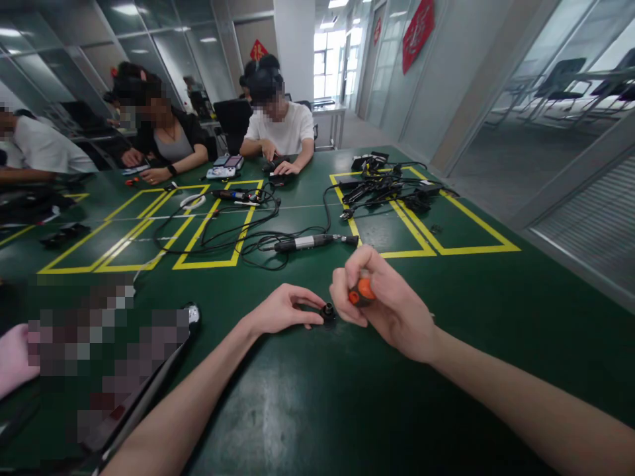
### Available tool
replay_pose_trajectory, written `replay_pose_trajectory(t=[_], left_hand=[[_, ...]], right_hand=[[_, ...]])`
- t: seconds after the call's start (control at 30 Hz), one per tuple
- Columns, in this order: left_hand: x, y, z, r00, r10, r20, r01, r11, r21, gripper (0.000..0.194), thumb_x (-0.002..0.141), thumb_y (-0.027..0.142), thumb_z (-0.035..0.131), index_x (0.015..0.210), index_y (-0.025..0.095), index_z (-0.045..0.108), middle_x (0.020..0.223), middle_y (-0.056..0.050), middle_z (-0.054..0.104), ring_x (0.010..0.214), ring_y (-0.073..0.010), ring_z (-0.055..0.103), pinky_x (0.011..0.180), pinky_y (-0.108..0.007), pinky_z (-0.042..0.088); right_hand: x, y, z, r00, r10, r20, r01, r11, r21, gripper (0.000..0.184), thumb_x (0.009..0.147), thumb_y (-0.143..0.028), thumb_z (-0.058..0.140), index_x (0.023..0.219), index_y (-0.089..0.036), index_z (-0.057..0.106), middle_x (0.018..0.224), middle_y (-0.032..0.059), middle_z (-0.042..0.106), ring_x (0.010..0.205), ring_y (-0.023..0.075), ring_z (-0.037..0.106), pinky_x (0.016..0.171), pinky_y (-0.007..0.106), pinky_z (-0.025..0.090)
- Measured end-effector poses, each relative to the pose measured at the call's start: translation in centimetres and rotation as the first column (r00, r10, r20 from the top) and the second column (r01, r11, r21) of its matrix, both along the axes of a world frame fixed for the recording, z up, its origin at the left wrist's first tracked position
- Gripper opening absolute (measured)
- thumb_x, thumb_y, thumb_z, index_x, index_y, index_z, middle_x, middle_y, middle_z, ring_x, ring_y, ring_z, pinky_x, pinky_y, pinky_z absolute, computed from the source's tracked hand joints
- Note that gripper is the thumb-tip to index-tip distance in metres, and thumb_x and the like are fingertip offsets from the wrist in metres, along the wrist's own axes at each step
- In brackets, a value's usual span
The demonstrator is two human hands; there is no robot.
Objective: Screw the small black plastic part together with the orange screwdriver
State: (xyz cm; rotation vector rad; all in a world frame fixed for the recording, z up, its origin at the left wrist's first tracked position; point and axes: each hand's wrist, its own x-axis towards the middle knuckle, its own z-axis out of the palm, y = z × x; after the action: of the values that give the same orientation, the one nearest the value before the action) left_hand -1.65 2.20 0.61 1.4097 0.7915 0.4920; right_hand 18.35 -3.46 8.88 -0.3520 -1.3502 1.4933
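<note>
My left hand point(282, 309) rests low over the green table, its thumb and fingers closed around a small black round part point(328, 311) with a metallic ring on top. Just to the right, my right hand point(399, 314) is wrapped around an orange and dark screwdriver handle point(364, 291), its butt end facing me. The fingers hide the shaft and tip, so I cannot tell whether it touches the black part. Beyond both hands lies a silver and black electric screwdriver point(310, 242) with its cord.
Yellow tape point(476, 250) marks rectangles on the table point(278, 416). Tangled black cables point(387, 185) lie at the back right, and a white ring point(192, 201) further left. A blurred, dark-edged device point(143, 370) is by my left forearm. Co-workers point(280, 132) sit across the table.
</note>
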Motion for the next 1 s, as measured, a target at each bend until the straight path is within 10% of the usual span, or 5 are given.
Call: replay_pose_trajectory(t=[0.23,0.43,1.0], left_hand=[[0.3,-0.1,-0.4,1.000,0.000,-0.005,0.000,1.000,0.014,0.046,0.067,0.035,0.092,0.106,0.013,0.081,0.095,-0.008,0.081,0.065,-0.0109,0.067,0.067,-0.023,0.056],[0.1,0.0,-0.7,0.999,-0.004,-0.046,0.008,0.997,0.075,0.044,0.070,0.035,0.091,0.107,0.014,0.082,0.101,-0.010,0.082,0.075,-0.0160,0.073,0.070,-0.025,0.057],[0.4,0.0,-0.4,1.000,-0.004,0.023,0.005,1.000,-0.019,0.041,0.066,0.025,0.092,0.103,0.013,0.081,0.103,-0.011,0.082,0.077,-0.0147,0.076,0.073,-0.022,0.058]], right_hand=[[0.2,1.1,-0.1,0.997,0.048,-0.063,-0.052,0.996,-0.069,0.052,0.103,-0.062,0.041,0.072,-0.022,0.052,0.052,-0.0082,0.031,0.044,0.0106,0.020,0.043,0.025,0.019],[0.2,1.4,-0.2,0.998,-0.035,-0.048,0.032,0.998,-0.063,0.032,0.098,-0.053,0.057,0.085,-0.024,0.053,0.061,-0.0066,0.044,0.046,0.0115,0.029,0.046,0.026,0.024],[0.3,1.6,-0.4,0.998,0.030,-0.056,-0.033,0.998,-0.053,0.050,0.106,-0.055,0.044,0.071,-0.020,0.055,0.058,-0.0050,0.039,0.046,0.0106,0.028,0.043,0.025,0.023]])
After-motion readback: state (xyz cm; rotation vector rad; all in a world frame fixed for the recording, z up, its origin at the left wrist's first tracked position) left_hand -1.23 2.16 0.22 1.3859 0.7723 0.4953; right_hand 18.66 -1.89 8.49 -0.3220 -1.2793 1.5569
